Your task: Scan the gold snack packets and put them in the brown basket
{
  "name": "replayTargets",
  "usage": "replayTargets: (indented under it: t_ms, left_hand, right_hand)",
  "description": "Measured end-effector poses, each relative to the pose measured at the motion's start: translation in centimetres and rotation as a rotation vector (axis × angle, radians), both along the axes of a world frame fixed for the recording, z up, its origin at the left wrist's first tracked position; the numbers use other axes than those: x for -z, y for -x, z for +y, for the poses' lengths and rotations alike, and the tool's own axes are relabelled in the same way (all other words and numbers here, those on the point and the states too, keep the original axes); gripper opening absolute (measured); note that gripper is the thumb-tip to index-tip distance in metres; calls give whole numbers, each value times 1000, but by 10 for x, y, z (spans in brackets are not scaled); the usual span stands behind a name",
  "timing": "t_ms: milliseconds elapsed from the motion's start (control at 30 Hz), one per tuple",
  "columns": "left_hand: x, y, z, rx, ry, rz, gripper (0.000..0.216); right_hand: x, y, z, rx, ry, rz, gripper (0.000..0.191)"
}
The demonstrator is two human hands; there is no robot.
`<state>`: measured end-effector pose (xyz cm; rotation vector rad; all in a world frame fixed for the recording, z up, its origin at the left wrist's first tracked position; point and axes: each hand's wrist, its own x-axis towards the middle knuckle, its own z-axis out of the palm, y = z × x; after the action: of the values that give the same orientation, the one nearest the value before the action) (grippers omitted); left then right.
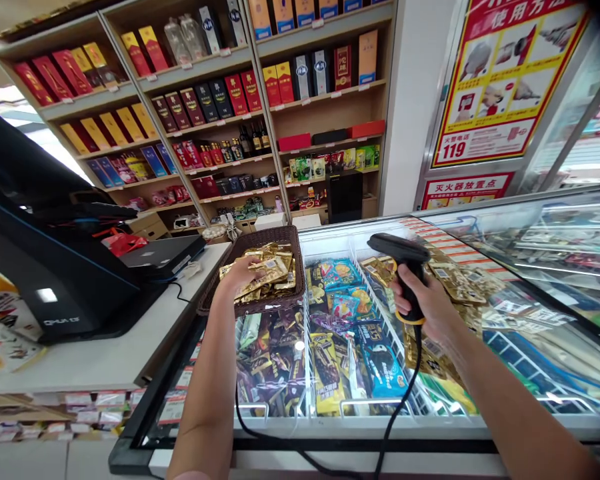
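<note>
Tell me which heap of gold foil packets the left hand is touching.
The heap in the dark woven basket, under the left hand. The other gold packets lie on the freezer, beyond the right hand gripping the black barcode scanner.

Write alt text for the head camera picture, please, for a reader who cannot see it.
The right hand holds a black barcode scanner over a glass-topped freezer of ice creams, while the left hand touches gold packets in a dark basket.
</note>
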<state>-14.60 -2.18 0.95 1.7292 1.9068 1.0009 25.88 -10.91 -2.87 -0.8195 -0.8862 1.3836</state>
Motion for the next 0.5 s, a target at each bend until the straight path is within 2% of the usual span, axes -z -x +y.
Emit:
replayTargets:
  t_ms: [133,233,333,400,500]
  left_hand:
    - [3,-9,3,-25,85,206,23]
    - [2,-39,6,-17,-86,321,16]
    - [8,-89,9,155,-182,347,25]
    - [19,-130,14,299,-72,270,31]
    - [42,-196,31,456,77,165,34]
  right_hand:
    - [-14,-22,0,3,-28,21,50]
    - [-18,-42,3,-55,25,-80,49]
    - [-14,-55,10,-65,100,-258,48]
    - [-9,-57,16,3,115,-306,49]
    - [-5,-54,24,100,111,-248,51]
